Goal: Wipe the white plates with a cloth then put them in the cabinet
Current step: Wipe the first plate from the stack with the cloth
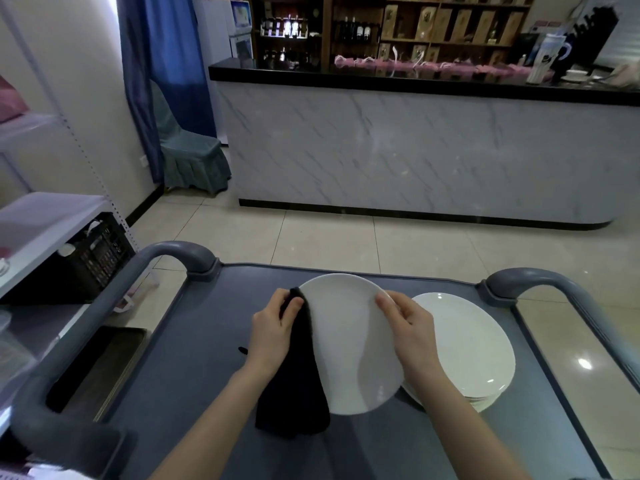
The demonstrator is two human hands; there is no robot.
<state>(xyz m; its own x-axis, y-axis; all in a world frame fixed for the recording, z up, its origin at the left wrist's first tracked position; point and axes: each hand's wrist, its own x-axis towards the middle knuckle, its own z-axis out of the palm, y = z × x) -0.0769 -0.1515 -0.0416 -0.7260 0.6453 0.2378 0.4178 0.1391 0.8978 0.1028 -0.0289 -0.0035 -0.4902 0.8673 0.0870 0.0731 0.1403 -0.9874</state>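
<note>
I am gripping the round white ceramic plate (349,344), seemingly tilted just above the grey trolley worktop (207,358) beside the stack of white plates (467,348), with my right hand (408,327) curling fingers over its right rim for steadiness while my left hand (273,327) is pinching the black cloth (298,375) against the left rim, aiming for firm, overlapping strokes.

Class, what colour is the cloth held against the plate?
Black. The cloth, gripped by the left hand, shows best in the head view.

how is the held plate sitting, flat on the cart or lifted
Lifted. The left hand and right hand grip the plate at opposite edges, and it overlaps the stack of plates.
</note>
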